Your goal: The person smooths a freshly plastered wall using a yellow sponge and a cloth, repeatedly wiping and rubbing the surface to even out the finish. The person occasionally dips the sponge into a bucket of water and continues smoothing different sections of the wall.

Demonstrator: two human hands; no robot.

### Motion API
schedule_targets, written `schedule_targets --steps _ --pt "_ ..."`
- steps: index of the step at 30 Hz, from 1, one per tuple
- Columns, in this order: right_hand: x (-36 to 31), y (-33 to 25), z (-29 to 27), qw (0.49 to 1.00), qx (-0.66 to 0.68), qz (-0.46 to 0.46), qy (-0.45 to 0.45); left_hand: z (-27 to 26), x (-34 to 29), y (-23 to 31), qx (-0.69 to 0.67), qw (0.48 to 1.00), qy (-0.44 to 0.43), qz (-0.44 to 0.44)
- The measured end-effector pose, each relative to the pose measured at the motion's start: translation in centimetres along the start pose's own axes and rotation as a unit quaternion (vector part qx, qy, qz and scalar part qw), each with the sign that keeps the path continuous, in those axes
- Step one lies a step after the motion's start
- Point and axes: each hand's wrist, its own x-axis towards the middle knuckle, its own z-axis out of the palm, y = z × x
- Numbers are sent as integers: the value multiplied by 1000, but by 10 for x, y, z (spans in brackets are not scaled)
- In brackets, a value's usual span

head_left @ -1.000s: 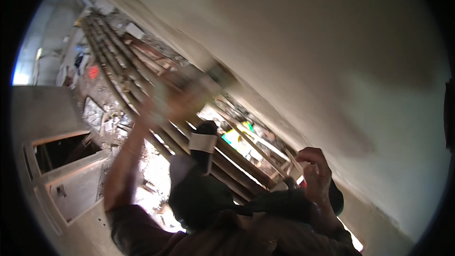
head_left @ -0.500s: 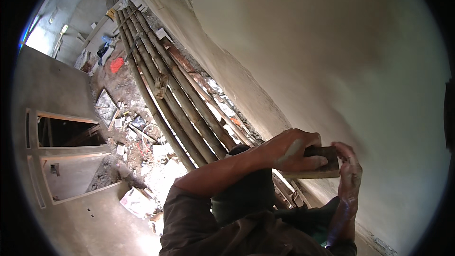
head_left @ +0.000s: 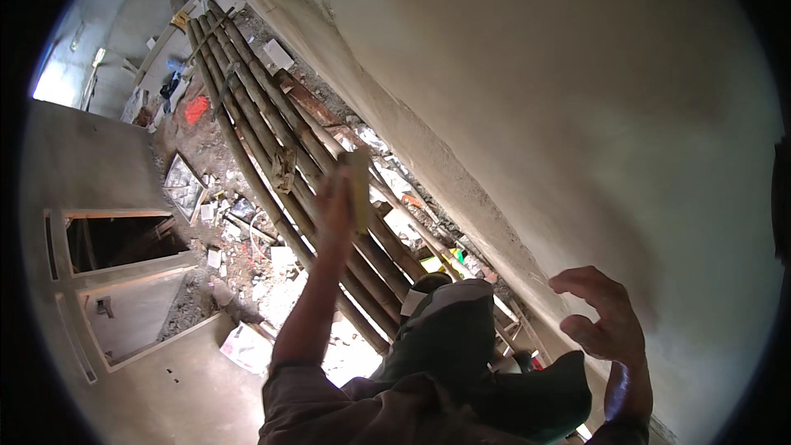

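The left hand (head_left: 333, 202) clamps a blurred block (head_left: 360, 189) in its fingers above poles (head_left: 284, 111). The right hand's (head_left: 608, 317) fingers curl apart near the wall (head_left: 659, 156). A yellow-green wrapper (head_left: 432, 264) is too small to read.

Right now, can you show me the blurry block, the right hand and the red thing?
Blurry block (head_left: 360, 191): head view, its long pale side.
Right hand (head_left: 614, 319): head view, the hand's middle.
Red thing (head_left: 196, 110): head view, its middle.

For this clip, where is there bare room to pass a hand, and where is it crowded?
The freest patch is the gap between the left hand, holding a block, and the right hand, bordered by the wall. Crowded: the poles, with narrow gaps, and the rubble along them.
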Motion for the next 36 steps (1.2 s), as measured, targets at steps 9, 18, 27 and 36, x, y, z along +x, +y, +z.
schedule_targets --steps 9,18,27,36 --pt "-15 27 -10 999 11 -51 -4 28 87 119 84 938 39 335" --pt "-52 61 10 996 75 28 -32 134 78 44 158 881 100 435" --pt "-25 92 70 978 57 201 -3 181 112 -52 -13 902 46 428" --pt "35 56 118 950 33 310 19 152 294 52 -46 920 189 341"
